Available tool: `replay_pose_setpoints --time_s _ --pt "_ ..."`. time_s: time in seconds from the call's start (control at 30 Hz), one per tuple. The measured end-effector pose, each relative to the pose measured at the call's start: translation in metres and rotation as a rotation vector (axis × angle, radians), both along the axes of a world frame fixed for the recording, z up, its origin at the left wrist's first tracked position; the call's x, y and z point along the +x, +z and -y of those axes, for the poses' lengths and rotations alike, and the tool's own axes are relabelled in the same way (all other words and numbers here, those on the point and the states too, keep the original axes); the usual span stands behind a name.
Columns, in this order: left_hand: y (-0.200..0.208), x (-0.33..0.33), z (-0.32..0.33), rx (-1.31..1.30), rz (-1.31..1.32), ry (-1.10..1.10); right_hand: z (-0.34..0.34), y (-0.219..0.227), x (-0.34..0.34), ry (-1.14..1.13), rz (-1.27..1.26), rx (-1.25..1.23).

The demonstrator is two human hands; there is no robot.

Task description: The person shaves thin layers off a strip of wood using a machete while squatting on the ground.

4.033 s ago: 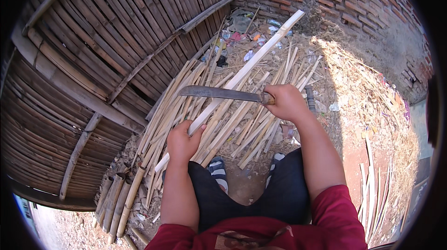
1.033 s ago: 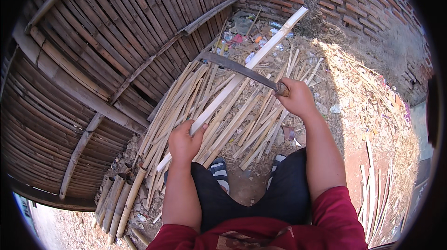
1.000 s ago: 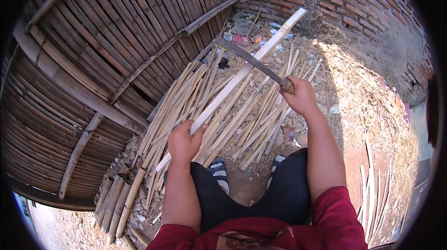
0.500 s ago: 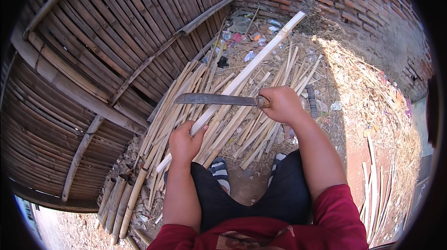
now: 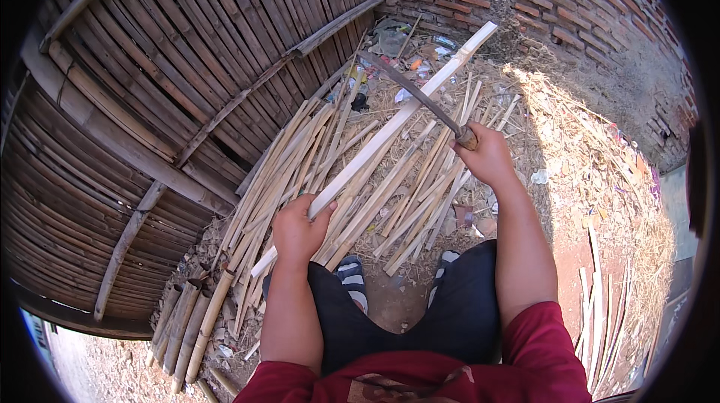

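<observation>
My left hand [image 5: 300, 227] is closed around the lower part of a long pale bamboo strip [image 5: 367, 152]. The strip slants up and away to the right, and its short near end sticks out below my fist. In my right hand [image 5: 487, 154] I grip a machete [image 5: 420, 97] by its wooden handle. Its dark blade points away to the left and crosses the strip's upper half. Whether the edge touches the strip or only passes over it, I cannot tell. Below both lies a heap of split bamboo strips [image 5: 281, 167] on the ground.
A bamboo slat wall [image 5: 172, 65] rises on the left, a brick wall [image 5: 570, 17] at the back right. Thick bamboo poles [image 5: 180, 332] lie at lower left. Litter [image 5: 420, 65] is scattered at the back; more strips [image 5: 596, 298] lie at the right beside dry straw.
My right hand has moved away and to the right with the machete. The blade has swung from level to slanting, higher along the strip. My left hand keeps its place and hold.
</observation>
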State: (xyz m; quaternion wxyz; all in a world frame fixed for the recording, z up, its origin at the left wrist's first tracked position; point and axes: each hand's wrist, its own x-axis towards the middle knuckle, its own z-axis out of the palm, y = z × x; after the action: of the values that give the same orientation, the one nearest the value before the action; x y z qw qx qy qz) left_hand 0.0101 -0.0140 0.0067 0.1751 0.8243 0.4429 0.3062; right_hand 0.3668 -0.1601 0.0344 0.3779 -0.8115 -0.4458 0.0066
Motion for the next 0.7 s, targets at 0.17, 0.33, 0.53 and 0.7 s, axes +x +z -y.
replay_pose_setpoints --time_s 0.17,0.33,0.53,0.7 --pt "0.001 0.0 0.001 -0.004 0.021 -0.007 -0.01 0.005 -0.035 0.285 0.182 -0.096" --pt "0.003 -0.001 0.001 0.002 0.036 -0.008 -0.016 0.01 -0.049 0.341 0.233 -0.2" --pt "0.005 -0.003 -0.001 0.013 -0.002 0.002 0.002 0.002 0.004 -0.087 0.036 -0.051" --pt "-0.001 -0.003 -0.003 0.044 -0.001 -0.001 0.003 0.002 0.007 -0.044 0.039 -0.056"
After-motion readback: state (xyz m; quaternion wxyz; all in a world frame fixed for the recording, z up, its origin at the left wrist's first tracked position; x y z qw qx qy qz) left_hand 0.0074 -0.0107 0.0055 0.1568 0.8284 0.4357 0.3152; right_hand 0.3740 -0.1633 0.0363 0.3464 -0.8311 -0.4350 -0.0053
